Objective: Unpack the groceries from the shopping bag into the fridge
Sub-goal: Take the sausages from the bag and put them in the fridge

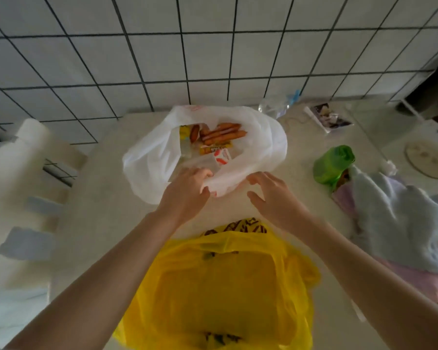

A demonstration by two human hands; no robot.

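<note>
Both forearms are bare to the frame's edge, with no sleeves, rings or watch showing.

White shopping bag [147, 160] open on counter, sausages [223, 133] and small packets [221, 156] inside

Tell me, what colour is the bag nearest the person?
Yellow with dark printed markings; the yellow bag shows best in the head view.
</note>
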